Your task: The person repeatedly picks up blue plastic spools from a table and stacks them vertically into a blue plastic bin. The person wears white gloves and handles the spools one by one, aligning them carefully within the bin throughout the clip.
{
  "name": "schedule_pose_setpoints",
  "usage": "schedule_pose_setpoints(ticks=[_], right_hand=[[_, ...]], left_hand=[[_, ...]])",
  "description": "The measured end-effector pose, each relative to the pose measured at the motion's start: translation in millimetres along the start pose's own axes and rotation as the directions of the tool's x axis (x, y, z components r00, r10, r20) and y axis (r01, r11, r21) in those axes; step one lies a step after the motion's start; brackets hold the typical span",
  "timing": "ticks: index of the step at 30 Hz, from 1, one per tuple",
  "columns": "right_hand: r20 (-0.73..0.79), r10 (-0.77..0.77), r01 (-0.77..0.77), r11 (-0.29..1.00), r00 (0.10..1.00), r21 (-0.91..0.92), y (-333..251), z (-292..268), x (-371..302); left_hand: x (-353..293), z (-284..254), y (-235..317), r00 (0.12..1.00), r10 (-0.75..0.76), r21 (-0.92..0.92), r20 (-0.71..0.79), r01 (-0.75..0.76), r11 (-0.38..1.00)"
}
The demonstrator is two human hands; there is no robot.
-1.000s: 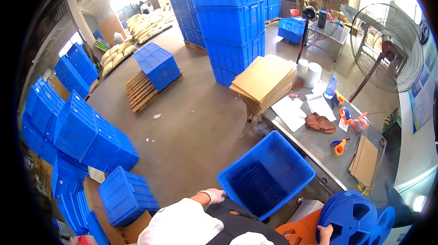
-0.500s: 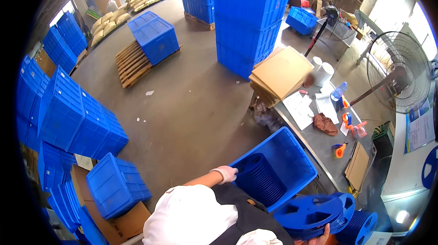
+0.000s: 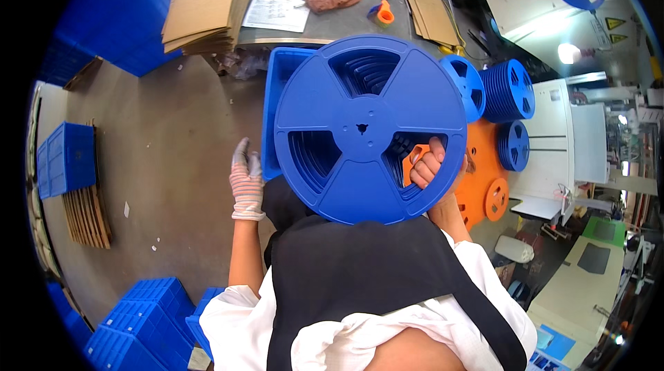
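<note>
A stack of large blue plastic reels [image 3: 422, 87] is held up in front of my chest, its flat round face toward the view. My bare right hand [image 3: 430, 163] grips it, fingers hooked through one of the wedge-shaped openings. More reel rims show through the other openings. Behind the stack, a blue crate [image 3: 272, 112] is mostly hidden; only its left side and part of its top rim show. My left hand [image 3: 247, 181], in a striped pale glove, is beside the crate's left wall with fingers stretched out and nothing in it.
Other blue reels [image 3: 508, 91] stand on an orange surface [image 3: 477, 167] at my right, near a small orange reel [image 3: 496, 198]. Ahead, a grey table [image 3: 332, 22] bears stacked cardboard [image 3: 207, 1], papers and tape rolls. Blue crates [image 3: 142, 322] stand at lower left.
The view has swung to the right. My right hand has raised the reels from low at my right to in front of my chest. My left hand has come off the crate's rim.
</note>
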State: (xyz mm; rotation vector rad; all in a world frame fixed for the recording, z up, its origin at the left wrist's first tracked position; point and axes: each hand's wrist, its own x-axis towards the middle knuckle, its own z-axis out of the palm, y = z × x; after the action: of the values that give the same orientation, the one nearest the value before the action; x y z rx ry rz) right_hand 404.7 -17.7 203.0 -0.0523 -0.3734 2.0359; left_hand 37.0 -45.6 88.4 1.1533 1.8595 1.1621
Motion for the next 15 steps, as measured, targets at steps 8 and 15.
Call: schedule_pose_setpoints(ticks=[8, 15], right_hand=[[-0.019, -0.064, 0.064, 0.998, 0.998, -0.030, 6, 5, -40], [-0.036, -0.116, 0.113, 0.991, 0.993, -0.070, 2, -4, -72]], left_hand=[[29, 65, 91, 0.788, 0.536, 0.411, 0.304, -0.615, 0.673], [-40, 134, 179, 0.277, 0.735, -0.216, 0.619, -0.839, 0.499]])
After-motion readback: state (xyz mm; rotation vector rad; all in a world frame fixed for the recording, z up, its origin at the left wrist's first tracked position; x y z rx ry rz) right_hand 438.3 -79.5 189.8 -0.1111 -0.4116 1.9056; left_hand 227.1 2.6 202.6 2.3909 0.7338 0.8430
